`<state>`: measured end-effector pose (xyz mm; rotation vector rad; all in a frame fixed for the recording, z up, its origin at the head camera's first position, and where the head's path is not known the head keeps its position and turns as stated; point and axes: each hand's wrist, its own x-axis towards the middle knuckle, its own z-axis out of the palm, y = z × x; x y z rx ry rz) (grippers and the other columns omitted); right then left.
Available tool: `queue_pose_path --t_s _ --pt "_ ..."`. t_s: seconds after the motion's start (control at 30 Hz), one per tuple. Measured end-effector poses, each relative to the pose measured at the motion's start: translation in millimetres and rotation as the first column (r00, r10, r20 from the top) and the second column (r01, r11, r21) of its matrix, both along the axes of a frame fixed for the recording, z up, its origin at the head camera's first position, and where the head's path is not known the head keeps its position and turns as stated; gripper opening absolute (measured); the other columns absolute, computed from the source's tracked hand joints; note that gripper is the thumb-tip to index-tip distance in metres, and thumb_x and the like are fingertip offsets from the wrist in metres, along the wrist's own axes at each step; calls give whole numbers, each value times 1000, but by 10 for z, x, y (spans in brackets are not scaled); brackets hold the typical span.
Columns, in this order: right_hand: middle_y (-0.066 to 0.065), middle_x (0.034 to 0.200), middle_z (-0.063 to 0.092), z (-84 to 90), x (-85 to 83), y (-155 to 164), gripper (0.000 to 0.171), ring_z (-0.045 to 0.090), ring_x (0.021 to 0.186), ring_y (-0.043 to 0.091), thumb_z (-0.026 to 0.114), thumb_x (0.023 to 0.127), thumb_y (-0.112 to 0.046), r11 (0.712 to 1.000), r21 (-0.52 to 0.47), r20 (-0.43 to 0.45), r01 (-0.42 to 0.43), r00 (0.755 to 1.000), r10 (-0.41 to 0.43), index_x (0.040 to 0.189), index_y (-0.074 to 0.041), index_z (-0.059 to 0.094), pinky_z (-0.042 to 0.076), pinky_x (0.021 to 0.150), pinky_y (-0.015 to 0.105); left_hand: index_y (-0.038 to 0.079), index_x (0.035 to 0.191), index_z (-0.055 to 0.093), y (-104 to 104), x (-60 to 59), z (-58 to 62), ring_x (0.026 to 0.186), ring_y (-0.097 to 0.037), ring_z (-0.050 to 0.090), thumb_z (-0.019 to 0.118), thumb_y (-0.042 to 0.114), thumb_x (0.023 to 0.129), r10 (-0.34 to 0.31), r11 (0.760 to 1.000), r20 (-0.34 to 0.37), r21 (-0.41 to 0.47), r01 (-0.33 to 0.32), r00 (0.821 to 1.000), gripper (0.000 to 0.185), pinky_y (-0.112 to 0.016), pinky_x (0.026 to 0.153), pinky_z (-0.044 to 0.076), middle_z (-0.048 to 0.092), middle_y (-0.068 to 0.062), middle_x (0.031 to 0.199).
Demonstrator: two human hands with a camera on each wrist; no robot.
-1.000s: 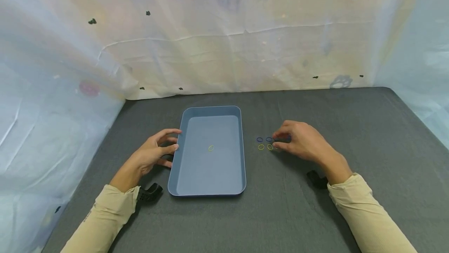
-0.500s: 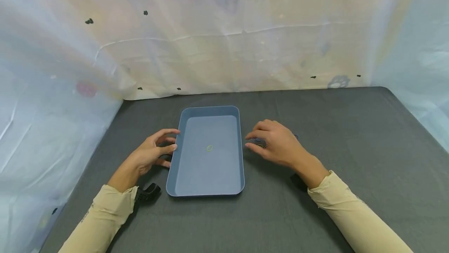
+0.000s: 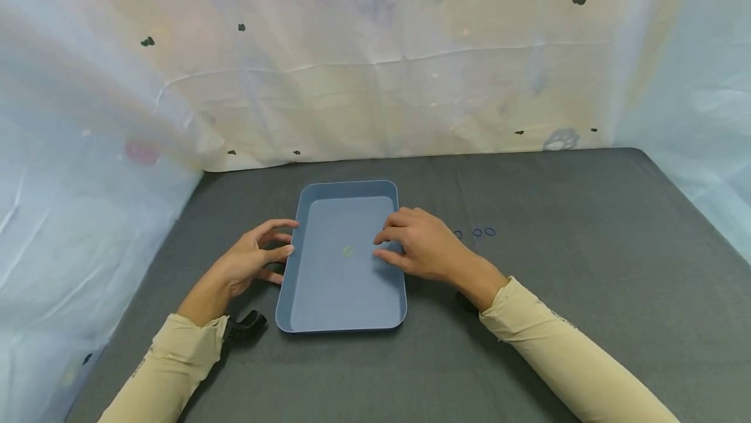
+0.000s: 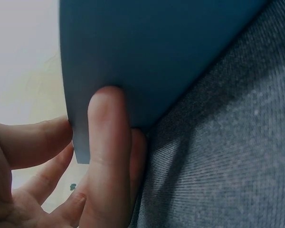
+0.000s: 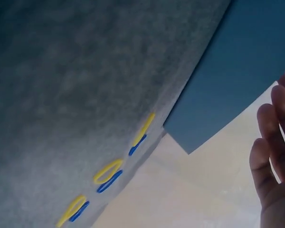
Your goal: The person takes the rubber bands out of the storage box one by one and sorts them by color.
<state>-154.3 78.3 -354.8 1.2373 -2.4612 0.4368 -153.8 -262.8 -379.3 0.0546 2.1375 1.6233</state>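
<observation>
A shallow blue-grey tray (image 3: pixel 328 306) lies on the table, with one thin yellow ring (image 3: pixel 348 251) on its floor. My left hand (image 3: pixel 249 259) rests its fingertips against the tray's left side; in the left wrist view one fingertip meets the rim and another finger (image 4: pixel 109 123) touches the outer wall. Over the tray's right side hovers my right hand (image 3: pixel 419 244), thumb and forefinger tips close together. I cannot tell whether they pinch a ring. Right of the tray lie several thin blue rings (image 3: pixel 489 232); in the right wrist view yellow rings (image 5: pixel 144 129) lie beside the blue ones.
Dark grey cloth (image 3: pixel 434 358) covers the table. A pale draped sheet (image 3: pixel 352 103) hangs behind the far edge and along both sides. Black wrist straps (image 3: pixel 249 325) show at the cuffs.
My right hand has moved left from the rings on the cloth to above the tray's right side, uncovering blue rings. The left hand stays at the tray's left side.
</observation>
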Motion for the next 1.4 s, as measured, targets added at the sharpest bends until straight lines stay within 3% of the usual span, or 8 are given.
queue_pose_path --t_s 0.37,0.63,0.83,1.3,1.4 --pt "-5 94 67 12 -68 -171 16 60 91 13 78 88 -30 998 65 86 -12 996 6 99 -20 79 51 84 32 18 152 36 6 -20 30 114 -33 54 61 21 101 -6 1000 -9 4 7 1000 57 -45 74 62 35 -21 149" --pt "-7 95 68 -35 -178 -317 14 61 94 15 75 90 -34 986 168 70 12 997 -25 98 -24 79 45 90 35 17 153 35 -2 -6 23 113 -33 54 61 19 101 1 1000 -6 2 -1 1000 58 -45 73 62 35 -22 148" --pt "-6 99 70 -50 -223 -426 16 62 99 15 74 90 -35 982 187 147 26 988 -55 100 -24 79 46 98 38 16 152 35 -8 -4 26 115 -35 53 60 19 101 4 1000 -2 6 -4 1000 58 -45 73 62 34 -23 149" --pt "-7 100 68 -110 -258 -544 19 58 98 14 73 90 -39 972 228 226 65 967 -118 103 -26 79 45 92 36 18 154 34 -7 13 61 125 -41 49 60 21 101 -9 1000 2 -3 9 1000 58 -47 76 62 32 -22 153" --pt "-6 101 67 -123 -244 -571 22 58 98 14 73 91 -39 971 232 237 53 966 -109 106 -25 78 46 93 36 18 155 33 -20 32 102 121 -37 54 62 18 100 -16 1000 9 -15 17 1000 62 -46 77 62 30 -23 154"
